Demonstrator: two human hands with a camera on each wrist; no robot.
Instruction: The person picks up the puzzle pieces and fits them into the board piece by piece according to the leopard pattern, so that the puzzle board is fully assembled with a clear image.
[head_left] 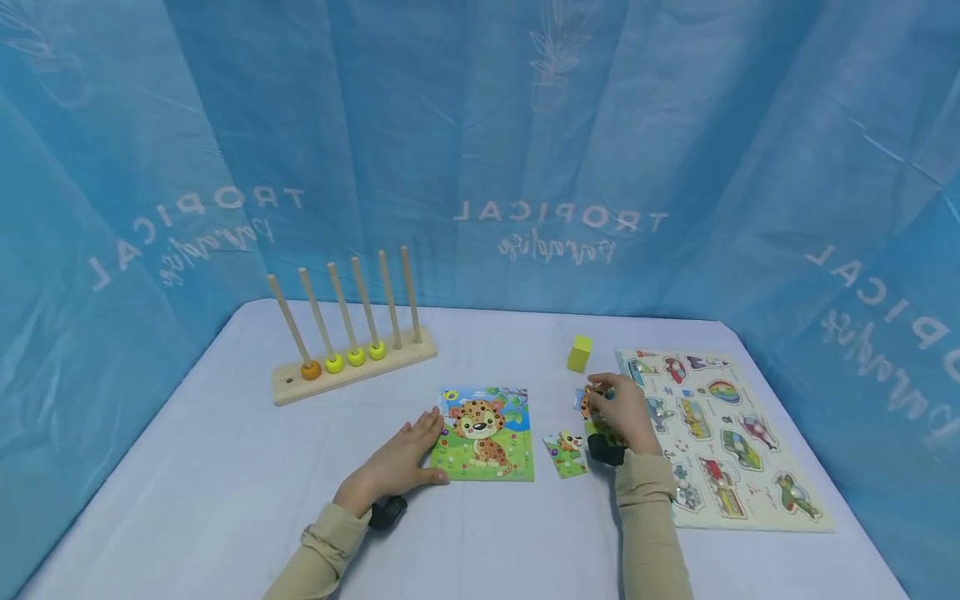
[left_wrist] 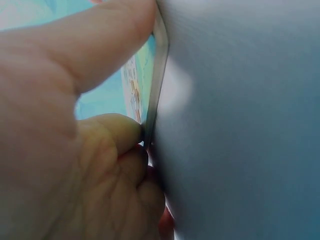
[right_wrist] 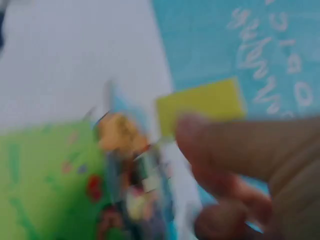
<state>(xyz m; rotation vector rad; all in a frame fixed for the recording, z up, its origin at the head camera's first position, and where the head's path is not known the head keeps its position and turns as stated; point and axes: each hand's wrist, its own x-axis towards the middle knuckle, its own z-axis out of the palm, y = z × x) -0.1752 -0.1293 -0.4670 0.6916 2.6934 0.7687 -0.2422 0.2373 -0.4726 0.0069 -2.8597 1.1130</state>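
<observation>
While one picture board (head_left: 761, 496) and one six-peg rack (head_left: 352, 372) are flanking it, one leopard puzzle (head_left: 483, 433) is lying centrally, its animal's head pointing to the far side, the left hand (head_left: 401, 460) resting nearly straight fingers at its left edge. The right hand (head_left: 626, 410) is bending over at least one half-hidden piece (head_left: 582, 402), too blurred to tell whether it is pinching; nearby, one uncovered piece (head_left: 566, 455) is lying, its long axis slanting far-left to near-right.
</observation>
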